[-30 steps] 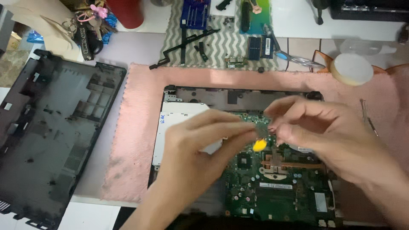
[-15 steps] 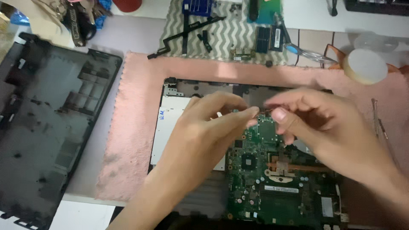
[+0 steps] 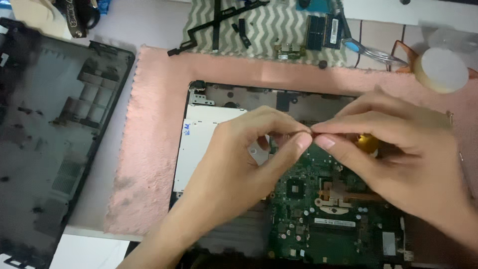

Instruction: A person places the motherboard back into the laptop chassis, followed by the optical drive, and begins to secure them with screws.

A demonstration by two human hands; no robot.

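A very small, thin, dark strip [image 3: 303, 131] is pinched between two hands, just above the green circuit board [image 3: 323, 209] of an opened black laptop [image 3: 219, 94]. The left hand [image 3: 244, 159] is closed, with thumb and first finger pressed together on one end of the strip. The right hand [image 3: 393, 149] is closed the same way on the other end, so the fingertips of both hands almost touch. What the strip is made of cannot be told, because it is tiny and blurred.

It is judged to be very light and bendy, and easy to tear or crease. It is best held softly by its ends, as it is now, and not tugged hard.

A bit of yellow tape [image 3: 368, 143] is seen behind the right fingers. The laptop is laid on a pink fuzzy cloth [image 3: 149, 149]. A black plastic bottom cover [image 3: 50, 149] is lying to the left. At the top, small dark parts are spread on a zigzag-striped cloth [image 3: 269, 30], and a pale roll of tape [image 3: 440, 69] is seen at the far right.
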